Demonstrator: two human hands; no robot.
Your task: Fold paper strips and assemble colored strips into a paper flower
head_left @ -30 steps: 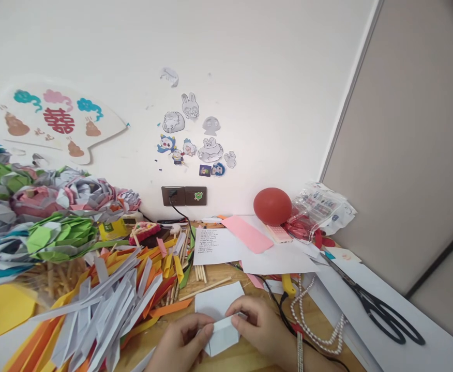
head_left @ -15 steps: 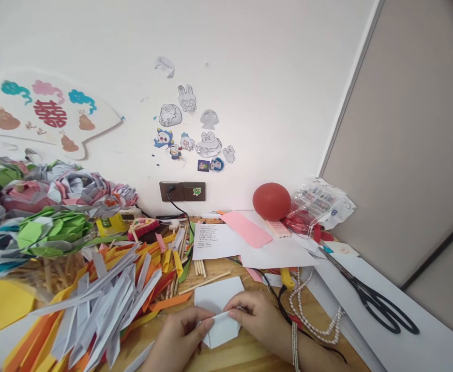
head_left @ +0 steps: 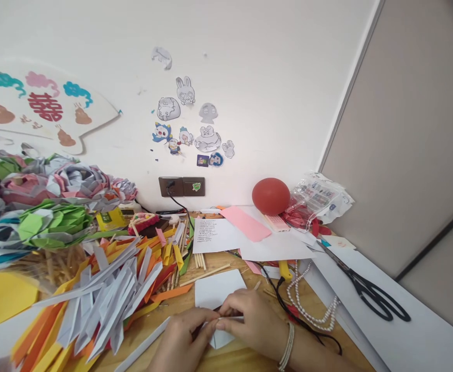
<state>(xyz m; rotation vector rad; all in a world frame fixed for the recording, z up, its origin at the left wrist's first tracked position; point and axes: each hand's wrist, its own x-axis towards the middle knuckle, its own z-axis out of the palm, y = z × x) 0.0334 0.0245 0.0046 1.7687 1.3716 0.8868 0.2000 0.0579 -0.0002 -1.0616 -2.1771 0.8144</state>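
a white sheet of paper (head_left: 219, 290) lies flat on the wooden bench (head_left: 250, 356) at the near edge, just in front of the body, so that a fold can be pressed against the hard surface. its near edge is pinched between both hands. the left hand (head_left: 182, 343) is curled over the fold from the left, fingers closed on the paper; the right hand (head_left: 250, 323), a bead bracelet (head_left: 286, 349) at its wrist, meets it fingertip to fingertip, also gripping the paper. both palms face down, wrists low. a heap of folded strips (head_left: 106, 299) lies just to the left, scissors (head_left: 366, 292) well apart on the right.
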